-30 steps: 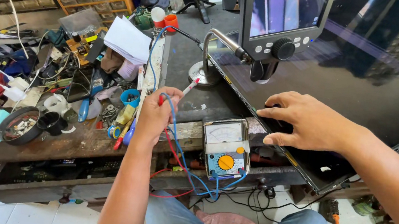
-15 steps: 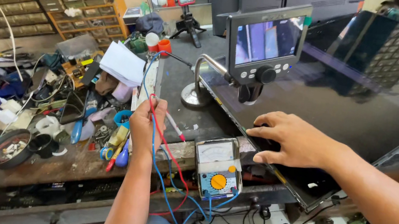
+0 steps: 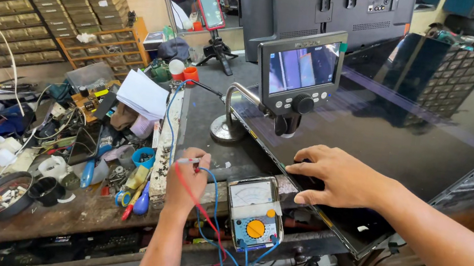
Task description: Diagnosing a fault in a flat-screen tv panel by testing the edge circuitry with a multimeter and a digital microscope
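My left hand (image 3: 185,182) is closed around two thin test probes with red and blue leads (image 3: 208,221) that run down to an analog multimeter (image 3: 253,212) lying at the bench's front edge. My right hand (image 3: 341,178) rests flat, fingers spread, on the lower edge of a large dark display panel (image 3: 433,122) that lies across the bench. Just above that hand, a small digital microscope with a lit screen (image 3: 300,69) hangs on a bent metal arm over the panel's edge.
The left of the wooden bench (image 3: 73,215) is crowded with tools, wires, tape rolls, a round dish of small parts (image 3: 3,194) and white paper (image 3: 144,95). Parts drawers (image 3: 32,21) line the back left. A phone on a tripod (image 3: 212,8) stands behind.
My left hand has drawn back toward the multimeter with the probes. My right hand has stayed on the panel's edge. The view has tilted up and closer.
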